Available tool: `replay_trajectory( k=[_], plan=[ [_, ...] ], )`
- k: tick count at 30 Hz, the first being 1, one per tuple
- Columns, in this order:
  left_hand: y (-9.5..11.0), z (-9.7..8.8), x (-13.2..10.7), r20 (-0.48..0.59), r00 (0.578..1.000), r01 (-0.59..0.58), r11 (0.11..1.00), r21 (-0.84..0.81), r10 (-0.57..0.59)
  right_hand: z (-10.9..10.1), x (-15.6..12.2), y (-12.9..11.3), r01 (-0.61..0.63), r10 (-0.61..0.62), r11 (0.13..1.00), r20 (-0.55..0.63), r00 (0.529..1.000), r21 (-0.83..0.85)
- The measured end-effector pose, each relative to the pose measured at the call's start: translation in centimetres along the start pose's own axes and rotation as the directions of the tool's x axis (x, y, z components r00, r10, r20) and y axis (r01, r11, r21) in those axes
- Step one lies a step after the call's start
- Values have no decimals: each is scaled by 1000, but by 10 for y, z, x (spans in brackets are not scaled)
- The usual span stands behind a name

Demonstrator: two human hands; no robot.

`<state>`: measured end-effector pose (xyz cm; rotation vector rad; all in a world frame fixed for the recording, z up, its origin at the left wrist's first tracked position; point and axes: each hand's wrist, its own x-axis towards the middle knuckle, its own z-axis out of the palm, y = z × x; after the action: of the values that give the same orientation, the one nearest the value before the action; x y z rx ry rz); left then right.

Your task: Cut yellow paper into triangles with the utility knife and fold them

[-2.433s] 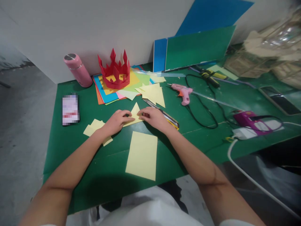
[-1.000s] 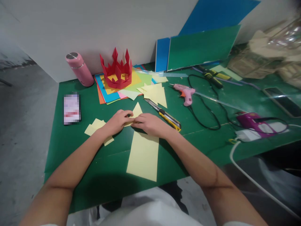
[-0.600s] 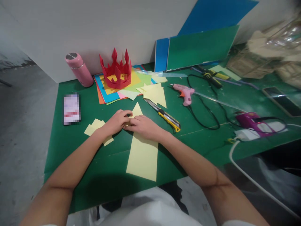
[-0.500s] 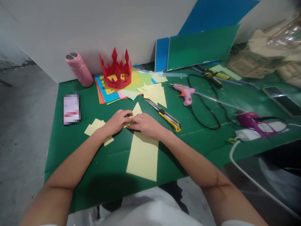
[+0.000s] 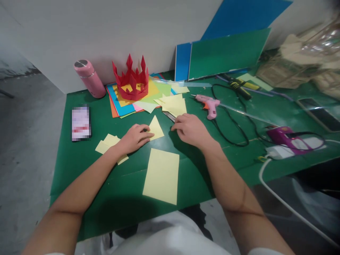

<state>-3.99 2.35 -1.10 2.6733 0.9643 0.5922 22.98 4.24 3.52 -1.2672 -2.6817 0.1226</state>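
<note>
My left hand (image 5: 134,137) rests on the green table top (image 5: 79,159), its bent fingers pressing down the left corner of a small folded yellow paper triangle (image 5: 156,129). My right hand (image 5: 190,130) lies to the right of the triangle, fingers curled over a utility knife (image 5: 169,115). Only the knife's blade end shows past the fingertips; its handle is hidden under the hand. A flat yellow paper rectangle (image 5: 161,175) lies just in front of both hands.
Yellow scraps (image 5: 107,143) lie left of my wrist. A phone (image 5: 80,123), a pink bottle (image 5: 89,78), a red paper crown (image 5: 131,79) on coloured sheets, yellow cut-outs (image 5: 174,103), a pink glue gun (image 5: 209,105) with cable, and a purple tool (image 5: 285,137) also occupy the table.
My right hand has left the yellow triangle and moved right and back onto the utility knife, uncovering the rectangle's top edge. The left hand has stayed on the triangle.
</note>
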Motion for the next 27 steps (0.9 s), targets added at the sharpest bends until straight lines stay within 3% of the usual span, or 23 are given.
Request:
replay_trajectory(
  k=[5,9,15,23,27],
  plan=[
    [1,1,-1,-11,998,66,998,-2,-66,-1,-6,8,-262,262,964,-14,965,-43],
    [3,0,-1,5,992,125,992,-24,-125,1,-8,12,-321,321,947,78,944,-15],
    [8,-3,1,13,989,149,985,-81,-149,0,-8,13,-280,277,957,43,960,81],
    [10,-3,3,-52,996,-79,997,-20,78,8,-3,10,-53,50,991,26,998,126],
    [12,-3,1,-104,994,-32,996,88,41,12,-2,12,-9,6,977,10,1000,211]
  ],
)
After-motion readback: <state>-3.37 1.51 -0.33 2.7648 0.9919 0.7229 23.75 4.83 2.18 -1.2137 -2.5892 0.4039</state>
